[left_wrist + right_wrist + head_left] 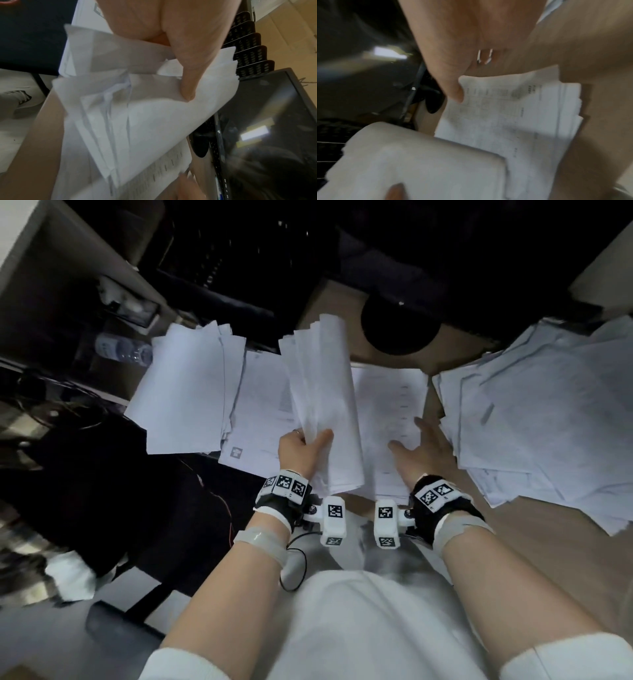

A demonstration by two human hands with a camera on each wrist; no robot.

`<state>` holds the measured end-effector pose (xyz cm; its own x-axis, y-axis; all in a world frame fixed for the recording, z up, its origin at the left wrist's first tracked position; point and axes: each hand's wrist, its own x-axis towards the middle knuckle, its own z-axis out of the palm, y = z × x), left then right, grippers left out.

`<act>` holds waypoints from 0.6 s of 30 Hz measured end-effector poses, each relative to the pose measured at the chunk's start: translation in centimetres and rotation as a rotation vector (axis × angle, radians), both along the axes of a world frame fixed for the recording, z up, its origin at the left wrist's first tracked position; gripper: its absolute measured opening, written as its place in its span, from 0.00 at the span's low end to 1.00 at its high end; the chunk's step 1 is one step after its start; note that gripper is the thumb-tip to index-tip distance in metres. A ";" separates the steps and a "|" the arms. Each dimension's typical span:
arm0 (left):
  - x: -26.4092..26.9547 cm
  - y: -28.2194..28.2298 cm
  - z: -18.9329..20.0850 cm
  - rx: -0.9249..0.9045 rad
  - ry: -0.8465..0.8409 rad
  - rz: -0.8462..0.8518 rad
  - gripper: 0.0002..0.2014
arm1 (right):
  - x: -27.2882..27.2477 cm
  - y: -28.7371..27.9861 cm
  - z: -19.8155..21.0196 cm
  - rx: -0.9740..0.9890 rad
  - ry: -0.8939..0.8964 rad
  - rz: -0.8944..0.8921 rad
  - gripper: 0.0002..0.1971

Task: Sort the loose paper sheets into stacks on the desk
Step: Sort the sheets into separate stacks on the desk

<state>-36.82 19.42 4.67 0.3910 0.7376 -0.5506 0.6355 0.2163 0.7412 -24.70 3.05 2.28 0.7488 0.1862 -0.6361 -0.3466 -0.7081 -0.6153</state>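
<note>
a sheaf of papers (320,405) is held in the left hand's (299,450) grip; the right hand (423,450) is laid flat, fingers straight, on a printed stack (390,392) on the bench (534,542).

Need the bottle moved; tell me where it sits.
Head view, far left: the water bottle lies on its side, just left of the leftmost paper stack.

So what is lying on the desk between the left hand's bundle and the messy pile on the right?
A stack of printed sheets, with the right hand resting open on it; the head view shows this.
</note>
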 end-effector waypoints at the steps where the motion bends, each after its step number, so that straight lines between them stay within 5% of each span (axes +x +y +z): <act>1: 0.5 -0.4 0.1 -0.002 -0.002 0.016 0.08 | 0.5 0.4 0.7 0.165 0.068 0.016 0.28; 3: 1.5 -1.3 0.6 -0.013 -0.017 0.058 0.14 | 1.3 1.4 2.2 0.407 0.194 0.076 0.23; 6: 3.2 -2.4 1.8 -0.041 -0.084 0.102 0.15 | 2.0 2.1 3.6 0.434 0.151 0.179 0.24; 10: 4.3 -2.4 2.1 -0.093 -0.174 0.151 0.40 | 3.1 1.8 5.0 0.459 0.034 0.176 0.22; 18: 5.5 -2.7 4.2 -0.011 -0.200 0.059 0.14 | 3.4 3.2 9.0 0.533 0.092 0.279 0.17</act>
<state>-31.30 16.72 8.92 0.4497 0.7568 -0.4743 0.4623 0.2572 0.8486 -21.33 6.26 11.25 0.5723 0.6782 -0.4610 -0.2607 -0.3825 -0.8864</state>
